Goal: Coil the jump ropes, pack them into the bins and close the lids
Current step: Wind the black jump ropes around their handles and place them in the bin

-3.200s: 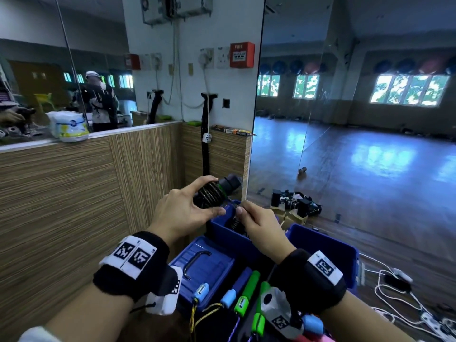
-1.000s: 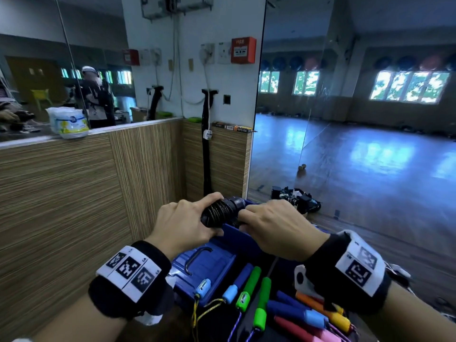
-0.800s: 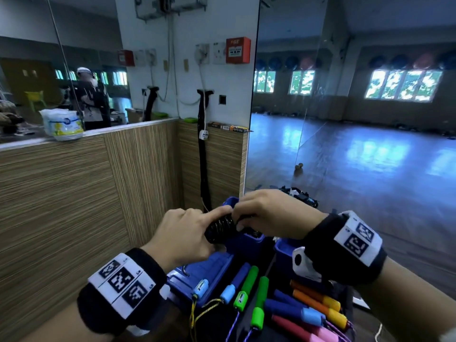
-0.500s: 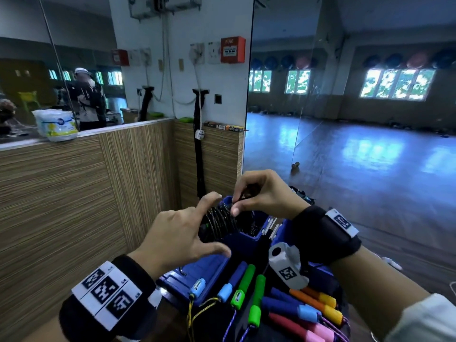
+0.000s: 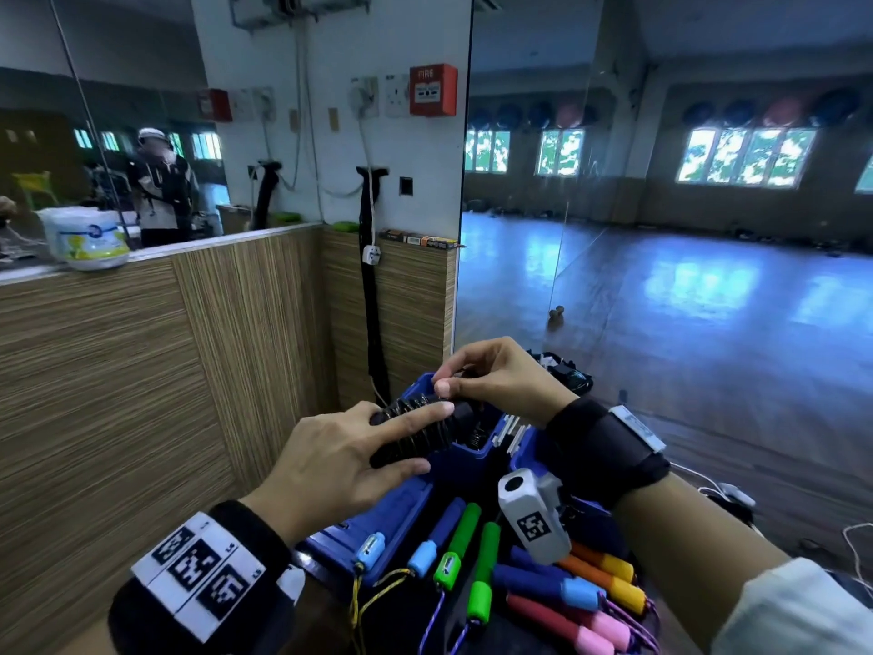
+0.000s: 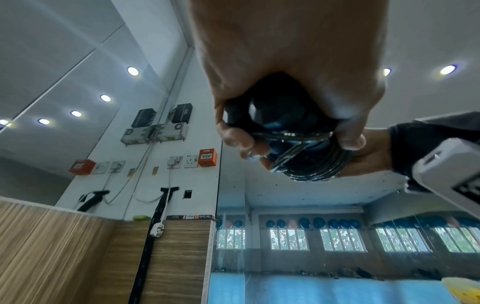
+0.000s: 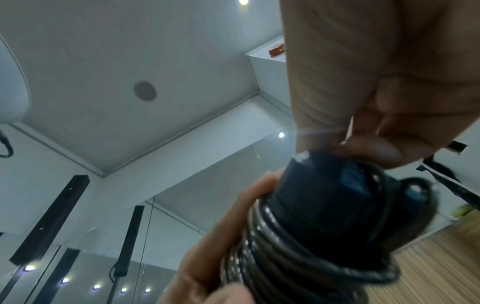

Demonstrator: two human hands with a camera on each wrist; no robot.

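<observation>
A black jump rope (image 5: 415,432) is wound in tight turns round its dark handles, held above an open blue bin (image 5: 467,458). My left hand (image 5: 349,460) grips the bundle from the left, index finger laid along the top and thumb under it. My right hand (image 5: 491,380) pinches the black cord at the bundle's upper right end. The wrist views show the glossy coils (image 6: 311,164) and the wound bundle (image 7: 324,236) close up. A blue lid (image 5: 373,527) lies below my left hand.
Several coloured jump rope handles (image 5: 477,574), blue, green, orange and pink, lie in front of the bins. A wood-panelled wall (image 5: 141,394) stands close on the left, a mirror (image 5: 661,229) ahead and right. White cables (image 5: 855,546) lie on the floor at the right.
My right hand has kept circling the bundle's end, laying cord on. The left hand has turned to clamp the bundle, index finger now on top.
</observation>
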